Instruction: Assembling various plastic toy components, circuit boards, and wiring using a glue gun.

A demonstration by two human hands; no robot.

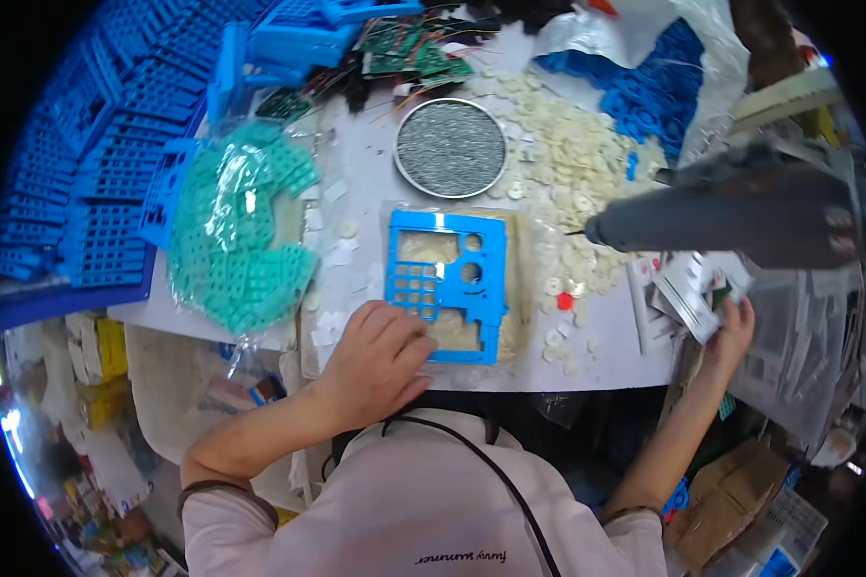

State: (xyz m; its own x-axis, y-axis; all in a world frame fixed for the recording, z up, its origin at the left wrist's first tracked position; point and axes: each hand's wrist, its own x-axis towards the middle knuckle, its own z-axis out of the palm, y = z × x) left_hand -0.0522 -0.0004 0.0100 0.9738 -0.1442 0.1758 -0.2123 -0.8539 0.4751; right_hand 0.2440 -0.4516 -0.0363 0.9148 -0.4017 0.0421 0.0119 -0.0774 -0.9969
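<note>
A bright blue plastic panel (486,284) with a grid of square holes, two round holes and larger cut-outs lies on a tan pad (518,288) near the table's front edge. My left hand (380,361) is curled over the panel's lower left corner, its fingers closed against it. Far to the right, my right hand (731,332) pinches the edge of a silvery white packet (688,298) lying among similar flat pieces. Its exact contents I cannot make out; a small dark green piece (720,296) shows by the fingertips.
A dark power screwdriver (731,216) hangs over the right side, its bit pointing left. Behind the panel stands a round tin of small metal pins (450,149). Cream discs (568,173) spread beside it. Bagged green grids (245,231) and stacked blue panels (115,221) lie left.
</note>
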